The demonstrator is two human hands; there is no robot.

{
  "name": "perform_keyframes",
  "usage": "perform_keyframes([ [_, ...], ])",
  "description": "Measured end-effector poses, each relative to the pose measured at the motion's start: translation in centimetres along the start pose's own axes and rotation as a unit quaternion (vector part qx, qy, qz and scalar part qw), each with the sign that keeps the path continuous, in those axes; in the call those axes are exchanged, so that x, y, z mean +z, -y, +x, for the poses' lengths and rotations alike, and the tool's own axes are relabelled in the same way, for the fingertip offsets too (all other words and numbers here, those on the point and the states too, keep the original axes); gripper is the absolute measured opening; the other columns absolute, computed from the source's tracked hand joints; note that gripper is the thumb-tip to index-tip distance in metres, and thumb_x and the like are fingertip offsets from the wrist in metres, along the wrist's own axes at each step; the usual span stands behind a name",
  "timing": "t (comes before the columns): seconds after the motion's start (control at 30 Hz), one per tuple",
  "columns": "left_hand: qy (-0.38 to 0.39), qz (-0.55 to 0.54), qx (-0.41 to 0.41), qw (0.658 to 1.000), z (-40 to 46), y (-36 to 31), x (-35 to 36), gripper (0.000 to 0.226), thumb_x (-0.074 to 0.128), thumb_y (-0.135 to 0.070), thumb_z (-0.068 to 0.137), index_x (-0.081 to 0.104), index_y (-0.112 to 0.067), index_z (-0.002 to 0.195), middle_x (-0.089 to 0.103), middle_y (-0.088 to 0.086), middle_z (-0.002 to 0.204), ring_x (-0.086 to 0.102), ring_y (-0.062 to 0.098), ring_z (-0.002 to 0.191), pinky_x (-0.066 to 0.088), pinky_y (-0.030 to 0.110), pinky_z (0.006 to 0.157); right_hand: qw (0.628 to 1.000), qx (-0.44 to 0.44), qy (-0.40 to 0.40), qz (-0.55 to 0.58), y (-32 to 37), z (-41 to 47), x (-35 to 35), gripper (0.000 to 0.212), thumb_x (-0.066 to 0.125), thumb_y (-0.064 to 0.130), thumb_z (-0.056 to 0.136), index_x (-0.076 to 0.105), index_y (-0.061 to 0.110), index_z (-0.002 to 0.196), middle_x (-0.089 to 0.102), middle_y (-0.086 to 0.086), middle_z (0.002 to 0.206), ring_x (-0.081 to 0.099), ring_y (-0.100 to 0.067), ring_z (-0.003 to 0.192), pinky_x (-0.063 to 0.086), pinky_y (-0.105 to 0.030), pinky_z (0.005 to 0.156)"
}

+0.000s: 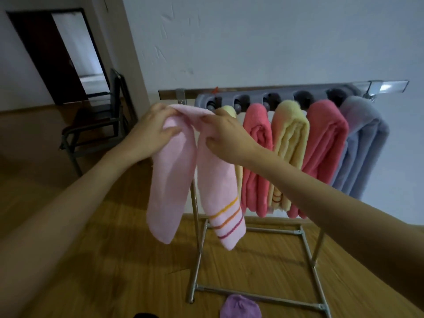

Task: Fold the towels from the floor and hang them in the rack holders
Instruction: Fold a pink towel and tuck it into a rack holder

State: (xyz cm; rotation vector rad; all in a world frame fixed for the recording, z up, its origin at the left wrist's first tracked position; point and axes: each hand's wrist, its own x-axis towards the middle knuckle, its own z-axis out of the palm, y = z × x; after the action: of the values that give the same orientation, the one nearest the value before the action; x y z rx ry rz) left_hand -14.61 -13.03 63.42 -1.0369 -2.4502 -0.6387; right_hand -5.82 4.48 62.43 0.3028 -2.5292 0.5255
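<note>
A light pink towel (174,171) with orange and red stripes near one end hangs doubled over, both ends dangling. My left hand (149,131) grips its folded top on the left side. My right hand (224,131) pinches the same fold on the right. The fold is held at the left end of the grey rack holder bar (270,97), close to its leftmost holder. Several folded towels hang from the other holders: a pale yellow one (289,138), two coral ones (323,143) and a lavender-blue one (364,143). A purple towel (241,306) lies on the floor.
The holder bar sits on a metal stand (307,255) with floor rails, against a white wall. A dark folding chair (96,127) stands at the left near an open doorway (78,51). The floor is wood.
</note>
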Motion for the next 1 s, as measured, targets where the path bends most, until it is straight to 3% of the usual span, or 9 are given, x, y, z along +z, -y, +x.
perform_keyframes([
  [0.07,-0.060,0.050,0.006,0.997,1.1,0.5,-0.2,0.049,0.067,-0.013,0.083,0.051,-0.014,0.129,0.045,0.010,0.118,0.049,0.025,0.107,0.036,0.026,0.086,0.999,0.026,-0.036,-0.001,0.9,1.4,0.1,0.052,0.045,-0.001,0.080,0.049,0.006,0.132,0.050,-0.017,0.120,0.047,-0.033,0.113,0.037,-0.037,0.095],
  [0.17,-0.135,0.175,0.035,0.975,2.7,1.4,-0.1,0.041,0.059,-0.002,0.085,0.045,-0.013,0.122,0.042,0.011,0.107,0.052,0.028,0.087,0.047,0.036,0.066,0.994,0.064,-0.090,-0.020,1.5,3.0,0.6,0.049,0.043,0.003,0.085,0.044,0.006,0.133,0.042,-0.015,0.126,0.053,-0.038,0.107,0.044,-0.046,0.088],
  [0.3,-0.137,0.290,0.037,0.946,4.8,3.1,0.6,0.047,0.060,0.003,0.083,0.044,-0.010,0.126,0.047,0.014,0.101,0.051,0.029,0.082,0.048,0.037,0.062,0.982,0.102,-0.122,-0.105,0.9,5.0,2.2,0.044,0.052,-0.003,0.084,0.045,0.005,0.127,0.037,-0.014,0.126,0.050,-0.032,0.104,0.040,-0.029,0.071],
  [0.37,-0.134,0.318,0.035,0.938,5.7,3.8,1.2,0.054,0.068,0.001,0.079,0.044,-0.009,0.126,0.049,0.012,0.102,0.051,0.026,0.084,0.045,0.033,0.062,0.979,0.106,-0.122,-0.121,0.6,5.6,3.0,0.048,0.054,-0.004,0.082,0.042,0.004,0.128,0.036,-0.015,0.127,0.049,-0.031,0.104,0.041,-0.028,0.071],
  [0.47,-0.129,0.299,0.038,0.945,6.7,4.2,2.1,0.059,0.073,0.002,0.072,0.046,-0.009,0.123,0.051,0.011,0.105,0.053,0.027,0.086,0.042,0.032,0.062,0.975,0.113,-0.120,-0.148,-0.1,6.7,4.3,0.058,0.057,-0.004,0.079,0.036,0.003,0.133,0.035,-0.017,0.130,0.044,-0.030,0.110,0.048,-0.034,0.083],
  [0.67,-0.085,0.234,0.057,0.967,6.8,4.8,5.0,0.057,0.060,-0.005,0.088,0.037,-0.010,0.140,0.048,0.010,0.130,0.050,0.028,0.111,0.048,0.037,0.086,0.969,0.126,-0.124,-0.175,-1.0,7.7,7.5,0.058,0.049,-0.001,0.088,0.023,-0.004,0.140,0.029,-0.022,0.141,0.034,-0.031,0.127,0.034,-0.033,0.103],
  [0.77,-0.070,0.199,0.053,0.976,5.7,5.0,6.8,0.057,0.056,-0.005,0.089,0.035,-0.009,0.142,0.048,0.013,0.132,0.049,0.029,0.114,0.047,0.037,0.091,0.977,0.099,-0.113,-0.152,-1.8,6.6,9.1,0.057,0.034,-0.003,0.095,0.009,-0.008,0.146,0.010,-0.028,0.154,0.011,-0.033,0.145,0.017,-0.036,0.118],
  [0.87,-0.064,0.207,0.059,0.974,4.8,5.7,7.9,0.057,0.053,-0.006,0.093,0.032,-0.011,0.145,0.046,0.012,0.136,0.049,0.025,0.115,0.047,0.032,0.092,0.983,0.096,-0.105,-0.111,-3.1,5.5,10.6,0.055,0.025,0.001,0.098,0.003,-0.004,0.149,-0.001,-0.021,0.158,0.000,-0.031,0.148,0.009,-0.041,0.121],
  [1.0,-0.038,0.242,0.103,0.964,3.4,7.0,9.0,0.059,0.057,-0.003,0.091,0.034,-0.011,0.145,0.050,0.011,0.131,0.051,0.024,0.107,0.048,0.031,0.086,0.989,0.069,-0.054,-0.122,-5.3,4.8,11.7,0.059,0.023,-0.006,0.096,-0.002,-0.002,0.149,-0.006,-0.017,0.159,0.002,-0.026,0.148,0.005,-0.032,0.120],
])
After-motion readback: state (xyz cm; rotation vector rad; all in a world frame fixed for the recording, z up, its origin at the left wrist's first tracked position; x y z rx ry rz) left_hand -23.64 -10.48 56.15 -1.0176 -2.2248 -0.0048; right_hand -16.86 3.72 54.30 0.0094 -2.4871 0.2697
